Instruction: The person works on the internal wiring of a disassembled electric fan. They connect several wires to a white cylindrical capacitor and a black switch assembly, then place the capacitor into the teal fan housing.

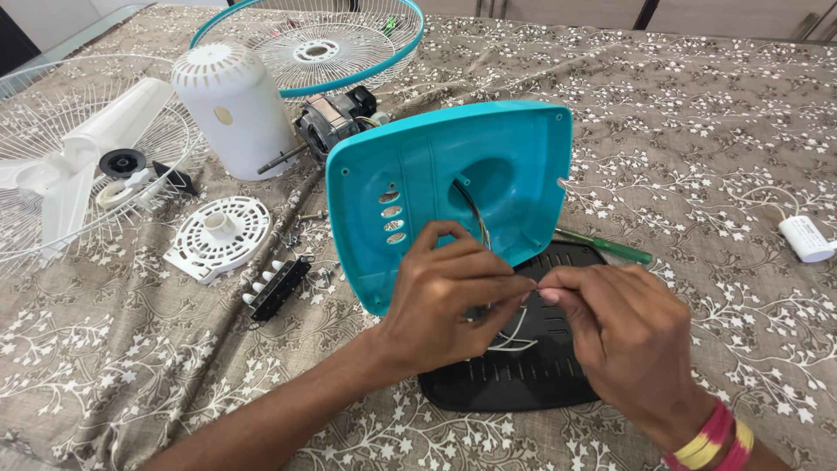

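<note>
A teal plastic fan base cover [488, 166] stands tilted on its edge over a black vented bottom plate [523, 375]. Thin white wires [516, 338] come out of the cover's hollow and loop over the plate. My left hand [449, 301] and my right hand [619, 336] meet in front of the cover, fingertips pinched together on a fine wire end between them. A red and yellow band circles my right wrist.
A green-handled screwdriver [610, 246] lies behind my right hand. A black switch block with white buttons [277, 286], a white round vented disc [220, 235], the white motor housing [234, 106], the bare motor [336, 122], fan guards [323, 44], a white blade [78, 157] and a white capacitor [806, 238] lie on the patterned cloth.
</note>
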